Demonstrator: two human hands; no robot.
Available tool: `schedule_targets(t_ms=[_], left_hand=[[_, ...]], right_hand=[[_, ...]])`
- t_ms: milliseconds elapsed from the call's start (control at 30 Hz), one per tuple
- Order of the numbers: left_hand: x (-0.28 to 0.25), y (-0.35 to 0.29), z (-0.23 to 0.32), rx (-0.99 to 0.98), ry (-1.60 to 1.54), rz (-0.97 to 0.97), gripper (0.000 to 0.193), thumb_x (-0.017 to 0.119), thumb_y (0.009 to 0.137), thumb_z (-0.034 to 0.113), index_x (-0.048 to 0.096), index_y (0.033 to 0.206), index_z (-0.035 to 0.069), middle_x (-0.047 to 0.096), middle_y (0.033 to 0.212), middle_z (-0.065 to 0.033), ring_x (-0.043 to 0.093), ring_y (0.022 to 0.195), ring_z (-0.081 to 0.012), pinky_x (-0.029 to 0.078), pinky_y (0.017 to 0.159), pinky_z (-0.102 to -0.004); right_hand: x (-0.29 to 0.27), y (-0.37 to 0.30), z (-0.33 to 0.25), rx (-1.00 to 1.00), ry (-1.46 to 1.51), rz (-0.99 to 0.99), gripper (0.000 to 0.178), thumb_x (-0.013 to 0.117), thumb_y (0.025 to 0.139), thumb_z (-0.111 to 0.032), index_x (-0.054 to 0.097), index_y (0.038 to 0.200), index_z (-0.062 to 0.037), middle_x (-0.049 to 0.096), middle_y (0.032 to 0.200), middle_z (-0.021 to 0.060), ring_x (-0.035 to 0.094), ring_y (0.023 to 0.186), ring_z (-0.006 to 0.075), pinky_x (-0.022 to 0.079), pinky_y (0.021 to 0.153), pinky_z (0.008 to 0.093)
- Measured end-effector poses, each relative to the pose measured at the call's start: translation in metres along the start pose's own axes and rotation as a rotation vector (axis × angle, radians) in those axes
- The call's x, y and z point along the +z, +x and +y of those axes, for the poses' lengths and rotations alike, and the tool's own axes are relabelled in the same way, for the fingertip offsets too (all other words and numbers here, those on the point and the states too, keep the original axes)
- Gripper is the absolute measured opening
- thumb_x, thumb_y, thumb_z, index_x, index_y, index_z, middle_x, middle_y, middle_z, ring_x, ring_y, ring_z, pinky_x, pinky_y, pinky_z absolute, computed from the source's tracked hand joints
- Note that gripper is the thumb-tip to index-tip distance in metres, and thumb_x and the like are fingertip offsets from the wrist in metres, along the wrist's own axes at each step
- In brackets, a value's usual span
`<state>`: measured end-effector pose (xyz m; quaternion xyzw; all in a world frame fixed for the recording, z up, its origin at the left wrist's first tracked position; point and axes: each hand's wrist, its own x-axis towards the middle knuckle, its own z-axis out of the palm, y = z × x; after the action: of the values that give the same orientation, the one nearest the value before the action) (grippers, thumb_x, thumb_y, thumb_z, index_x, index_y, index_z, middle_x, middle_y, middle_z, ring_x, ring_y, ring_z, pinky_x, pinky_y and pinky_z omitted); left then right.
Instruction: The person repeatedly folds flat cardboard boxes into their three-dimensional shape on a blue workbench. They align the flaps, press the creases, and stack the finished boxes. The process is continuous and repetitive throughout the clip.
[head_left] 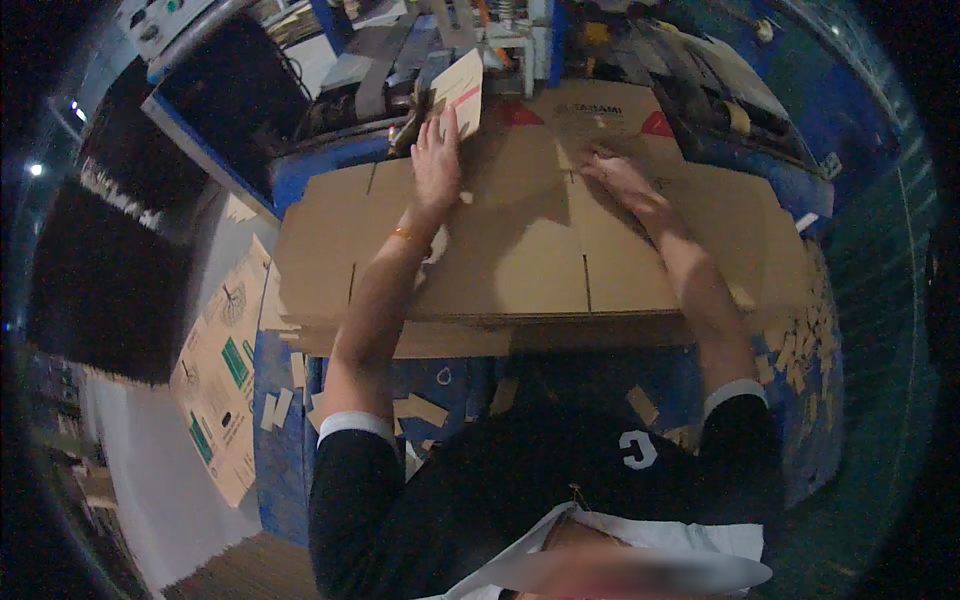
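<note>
On the far left, your left hand [437, 168] has its fingers closed on a small card [460, 88], tilted up by the machine [515, 45]; a loose grip could let it snag. Beneath lies the cardboard stack [500, 275], whose top sheet could skew if your right hand [618, 178], farther right, pushes unevenly; I cannot tell whether its curled fingers pinch anything.

The stack [500, 285] lay on the table [280, 470], between the person [560, 450] in front and the machine [556, 45] behind. Scraps [428, 410] lay on the table before the stack and off its right end. A sheet [225, 380] lay to the stack's left, beside the table. The card [460, 95] was in the left hand [437, 168], near the stack's far edge; the right hand [615, 176] was to its right, at the stack.
</note>
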<state>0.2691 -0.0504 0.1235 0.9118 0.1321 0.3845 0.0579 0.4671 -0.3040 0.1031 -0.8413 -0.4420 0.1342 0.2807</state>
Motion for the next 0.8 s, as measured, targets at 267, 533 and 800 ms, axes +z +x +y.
schedule_targets(t_ms=[267, 533, 800], left_hand=[[-0.077, -0.077, 0.011, -0.168, 0.071, 0.461, 0.085, 0.067, 0.081, 0.018, 0.015, 0.142, -0.009, 0.021, 0.146, -0.0305, 0.017, 0.136, -0.0466, 0.017, 0.111, -0.0488], [-0.116, -0.188, -0.04, -1.222, 0.364, 0.2, 0.076, 0.054, 0.088, 0.039, 0.022, 0.142, -0.003, 0.017, 0.146, -0.0307, 0.014, 0.136, -0.0497, 0.014, 0.105, -0.0651], [-0.134, -0.16, -0.047, -0.961, -0.343, 0.547, 0.065, 0.06, 0.085, 0.023, 0.032, 0.139, -0.001, 0.035, 0.14, -0.0247, 0.05, 0.114, -0.0366, 0.042, 0.096, -0.0466]], right_hand=[[0.011, -0.024, 0.036, -0.267, -0.335, 0.474, 0.055, 0.063, 0.085, -0.03, 0.045, 0.131, -0.0077, 0.058, 0.115, 0.0219, 0.054, 0.112, 0.0366, 0.044, 0.094, 0.0406], [-0.041, -0.258, 0.101, 0.786, -0.613, 0.842, 0.06, 0.059, 0.086, -0.043, 0.05, 0.125, 0.0008, 0.056, 0.123, 0.0197, 0.055, 0.11, 0.0349, 0.044, 0.093, 0.0436], [-0.03, -0.282, 0.142, 0.702, -0.386, 1.128, 0.057, 0.064, 0.081, -0.037, 0.051, 0.128, -0.0078, 0.061, 0.105, 0.0159, 0.058, 0.101, 0.0318, 0.044, 0.092, 0.045]])
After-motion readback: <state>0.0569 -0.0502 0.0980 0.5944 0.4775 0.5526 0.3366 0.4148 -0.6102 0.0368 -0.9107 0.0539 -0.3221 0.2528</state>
